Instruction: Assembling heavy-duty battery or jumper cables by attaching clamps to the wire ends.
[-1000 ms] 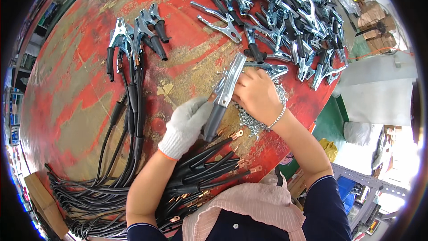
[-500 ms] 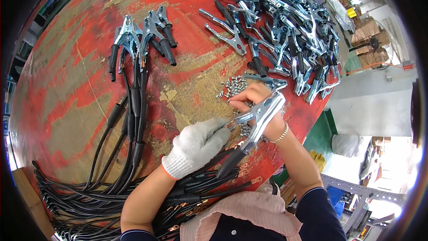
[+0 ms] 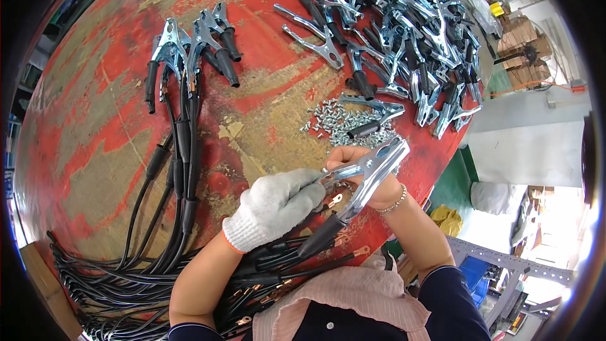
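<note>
My left hand (image 3: pixel 271 207), in a white knit glove, is closed around one handle of a silver metal spring clamp (image 3: pixel 379 167). The clamp's other handle wears a black sleeve (image 3: pixel 320 235) and points down toward me. A copper cable lug seems to sit at the gripped handle, though the glove hides most of it. My bare right hand (image 3: pixel 386 194) is partly behind the clamp, its fingertips pinched at that handle's end on a small silver screw (image 3: pixel 325 170). Beyond it lies a heap of loose screws (image 3: pixel 344 120), with another clamp (image 3: pixel 377 111) resting on it.
A large pile of clamps (image 3: pixel 410 31) covers the far right of the worn red table (image 3: pixel 265 113). Several clamps (image 3: pixel 183 44) joined to black cables lie at the left. Bundled black cables (image 3: pixel 126 278) with copper lugs line the near edge. A cardboard fan-like object (image 3: pixel 524 57) stands beyond.
My right hand has come back from the screw heap to the clamp handle, and its fingertips now meet my gloved left hand. The clamp remains in my left hand.
</note>
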`<state>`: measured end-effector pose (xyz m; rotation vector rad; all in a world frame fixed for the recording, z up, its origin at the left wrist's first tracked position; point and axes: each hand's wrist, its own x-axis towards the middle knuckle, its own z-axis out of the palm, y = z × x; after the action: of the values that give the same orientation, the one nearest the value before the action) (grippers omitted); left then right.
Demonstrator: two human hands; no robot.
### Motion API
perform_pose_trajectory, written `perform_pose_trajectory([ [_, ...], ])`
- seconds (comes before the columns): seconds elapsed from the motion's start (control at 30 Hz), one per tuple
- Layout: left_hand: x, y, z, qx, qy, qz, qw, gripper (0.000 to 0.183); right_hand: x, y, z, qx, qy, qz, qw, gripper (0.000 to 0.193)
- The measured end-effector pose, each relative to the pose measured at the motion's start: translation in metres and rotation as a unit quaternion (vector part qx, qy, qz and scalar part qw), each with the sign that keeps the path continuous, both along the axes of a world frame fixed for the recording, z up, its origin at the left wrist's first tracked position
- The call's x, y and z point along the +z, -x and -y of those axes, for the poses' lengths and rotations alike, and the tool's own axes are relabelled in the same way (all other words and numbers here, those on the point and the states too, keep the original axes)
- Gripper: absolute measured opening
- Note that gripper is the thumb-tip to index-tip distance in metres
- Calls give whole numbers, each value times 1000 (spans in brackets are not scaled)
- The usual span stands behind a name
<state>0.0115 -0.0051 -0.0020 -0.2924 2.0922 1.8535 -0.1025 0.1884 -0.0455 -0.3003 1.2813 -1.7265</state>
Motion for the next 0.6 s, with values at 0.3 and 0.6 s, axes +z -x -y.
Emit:
perform_pose_trajectory([
  [0.3, -7, -3, -4, 13, 10, -34, 999, 28, -6, -10, -11, -78, 37, 68, 994, 26],
  [0.6, -14, -3, -16, 51, 268, -254, 928, 29, 31, -21, -58, -90, -248, -380, 887, 20],
])
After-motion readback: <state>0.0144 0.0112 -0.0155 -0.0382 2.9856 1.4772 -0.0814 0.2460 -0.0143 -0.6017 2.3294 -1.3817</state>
